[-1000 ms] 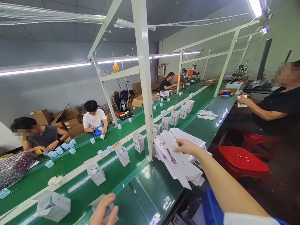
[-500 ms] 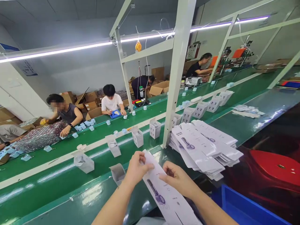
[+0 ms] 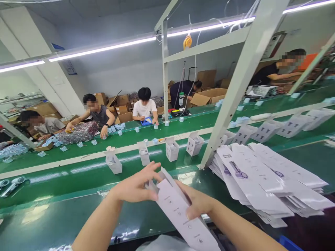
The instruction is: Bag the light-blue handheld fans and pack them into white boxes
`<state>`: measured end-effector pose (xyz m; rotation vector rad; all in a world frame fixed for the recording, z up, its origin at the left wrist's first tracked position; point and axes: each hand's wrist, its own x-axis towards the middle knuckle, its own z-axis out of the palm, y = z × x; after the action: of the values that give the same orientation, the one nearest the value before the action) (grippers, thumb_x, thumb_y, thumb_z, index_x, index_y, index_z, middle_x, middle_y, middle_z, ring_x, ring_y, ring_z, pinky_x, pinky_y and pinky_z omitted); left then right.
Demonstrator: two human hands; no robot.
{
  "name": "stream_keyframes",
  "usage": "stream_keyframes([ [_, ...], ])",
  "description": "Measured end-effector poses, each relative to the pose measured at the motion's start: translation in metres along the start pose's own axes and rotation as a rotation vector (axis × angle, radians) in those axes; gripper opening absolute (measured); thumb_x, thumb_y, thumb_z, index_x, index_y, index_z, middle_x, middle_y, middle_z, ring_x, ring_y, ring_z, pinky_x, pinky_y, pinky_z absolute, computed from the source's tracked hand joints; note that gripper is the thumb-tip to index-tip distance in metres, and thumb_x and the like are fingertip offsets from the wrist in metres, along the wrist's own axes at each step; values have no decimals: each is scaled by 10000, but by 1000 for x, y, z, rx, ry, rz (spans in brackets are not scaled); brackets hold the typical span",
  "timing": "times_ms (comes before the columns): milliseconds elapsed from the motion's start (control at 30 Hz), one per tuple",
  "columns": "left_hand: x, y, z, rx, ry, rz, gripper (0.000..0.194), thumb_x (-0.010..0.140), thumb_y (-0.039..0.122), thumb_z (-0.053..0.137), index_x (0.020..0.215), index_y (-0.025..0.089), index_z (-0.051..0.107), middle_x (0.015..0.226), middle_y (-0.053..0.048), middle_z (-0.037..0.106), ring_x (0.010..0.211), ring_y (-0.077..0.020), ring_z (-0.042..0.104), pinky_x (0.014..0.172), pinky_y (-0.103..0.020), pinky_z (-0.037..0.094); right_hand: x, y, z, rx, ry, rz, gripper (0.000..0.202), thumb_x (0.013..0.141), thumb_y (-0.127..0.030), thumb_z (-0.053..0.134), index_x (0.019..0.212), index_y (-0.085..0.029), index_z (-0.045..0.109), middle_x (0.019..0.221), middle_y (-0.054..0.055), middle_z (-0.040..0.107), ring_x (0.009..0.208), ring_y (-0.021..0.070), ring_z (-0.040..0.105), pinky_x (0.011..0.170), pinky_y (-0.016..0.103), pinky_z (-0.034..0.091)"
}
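Note:
A long white printed carton (image 3: 180, 216) slants between my hands, its body partly opened out and its top end raised. My left hand (image 3: 137, 183) is at the top end, thumb on the near face and fingers spread over the flaps. Around the carton's right side, my right hand (image 3: 195, 202) grips it, thumb on the printed face. To the right lies a stack of flat white cartons (image 3: 251, 174) with printed pictures. Several open white boxes stand beyond my hands, among them one box (image 3: 172, 150) with packed contents showing at its top.
A slanted white post (image 3: 235, 87) rises between my hands and the flat stack. Across the green conveyor (image 3: 86, 167), several people handle small light-blue parts (image 3: 94, 142). Metal pieces (image 3: 14, 186) lie at the far left. A blue bin (image 3: 288, 242) shows at the bottom right.
The flat carton has been opened into a box shape and turned to another printed face. My left hand has spread its fingers at the top end. The view has swung left.

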<state>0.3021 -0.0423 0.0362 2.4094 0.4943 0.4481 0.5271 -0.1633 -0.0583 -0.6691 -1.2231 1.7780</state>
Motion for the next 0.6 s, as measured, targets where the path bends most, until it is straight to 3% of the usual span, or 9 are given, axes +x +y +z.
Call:
stream_keyframes([
  [100,-1,-14,18,-726,94,-29,666,685,511,726,1279,291,522,1486,-75,372,1382,-310,310,1000,-431,415,5,-17,-11,-112,-39,-35,1008,538,-380,835,1387,-201,322,1150,98,557,924,218,573,732,295,470],
  [200,3,-17,57,-1260,135,-155,740,578,345,818,1261,273,542,1410,-101,471,1250,-329,470,916,-409,460,15,-23,-17,-232,-128,-37,1028,520,-420,832,1385,-191,328,1143,94,551,936,227,569,737,304,483],
  [267,5,-14,78,-1479,155,-274,679,515,202,828,1161,251,624,1294,-94,580,1089,-290,581,845,-372,482,20,-21,-18,-319,-163,-26,1053,502,-438,829,1389,-189,320,1154,93,541,962,241,562,768,326,490],
  [333,4,-11,88,-1543,246,-407,568,482,97,811,1025,214,692,1123,-84,674,908,-233,636,765,-328,490,20,-18,-15,-446,-140,-7,1130,496,-455,822,1429,-199,238,1210,107,515,1031,274,548,832,375,489],
  [433,-2,-5,89,-1528,489,-505,437,516,99,807,934,190,716,986,-75,710,797,-195,638,721,-308,482,10,-13,4,-788,123,-69,1074,658,-433,740,1471,-274,58,1400,148,361,1210,311,462,954,464,439],
  [533,-10,5,87,-1491,723,-513,440,574,162,804,999,215,702,1075,-60,687,853,-182,623,761,-295,471,1,-12,36,-1267,352,-219,880,738,-396,698,1453,-332,190,1521,142,143,1316,375,334,1001,534,393],
  [600,-14,13,88,-1418,773,-519,402,624,213,784,1016,218,698,1075,-46,676,838,-159,604,742,-265,455,2,-13,53,-1485,398,-290,823,702,-335,732,1408,-306,312,1484,161,203,1264,403,379,950,542,433],
])
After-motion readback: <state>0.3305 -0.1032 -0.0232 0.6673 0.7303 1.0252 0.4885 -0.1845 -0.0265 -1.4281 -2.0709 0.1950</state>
